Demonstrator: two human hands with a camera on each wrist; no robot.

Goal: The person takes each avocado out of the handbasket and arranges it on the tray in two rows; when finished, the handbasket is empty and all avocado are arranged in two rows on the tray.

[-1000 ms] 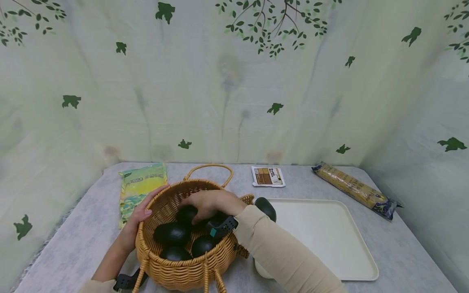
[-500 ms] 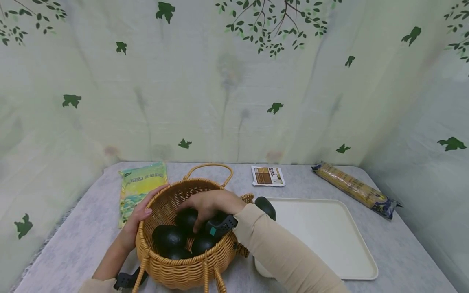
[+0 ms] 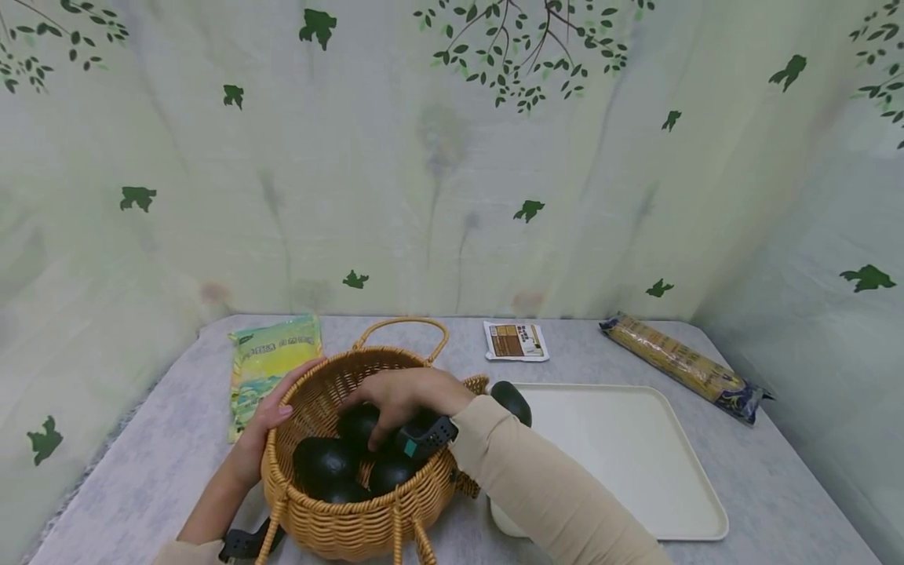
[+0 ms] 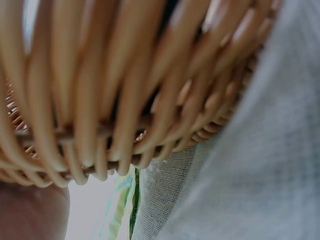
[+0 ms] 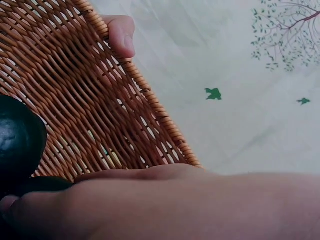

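Dark fruit (image 3: 326, 464) shifted toward basket rim (image 3: 346, 508), right hand (image 3: 399, 395) within, tray (image 3: 614, 455) space beside

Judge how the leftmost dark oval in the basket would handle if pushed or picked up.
The leftmost dark oval would probably roll or pivot if pushed, since its sides are rounded. It may feel slippery: its surface looks smooth and catches a shine. The raised wall of the basket would likely stop it rolling far.
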